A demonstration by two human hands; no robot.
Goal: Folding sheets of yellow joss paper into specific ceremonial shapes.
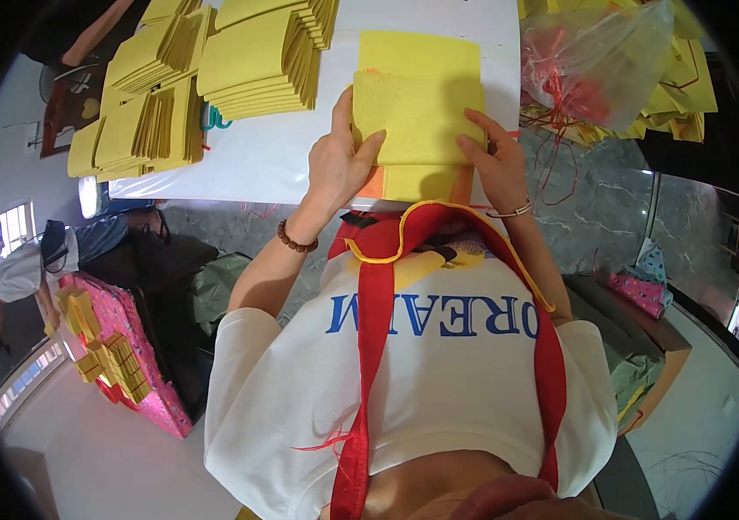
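At the near edge of the white table, a folded piece of yellow paper lies between my two hands. My left hand grips its left edge, thumb on top and fingers along the side. On the opposite edge, my right hand holds it the same way, with the thumb on the upper face. Another yellow paper layer shows beyond the fold. Orange patches peek out at the near end, close to my red apron.
Several stacks of folded yellow paper stand on the table's left side, with teal scissor-like handles beside them. At the right lies a clear plastic bag with red string. Another person is at a pink-covered table far left.
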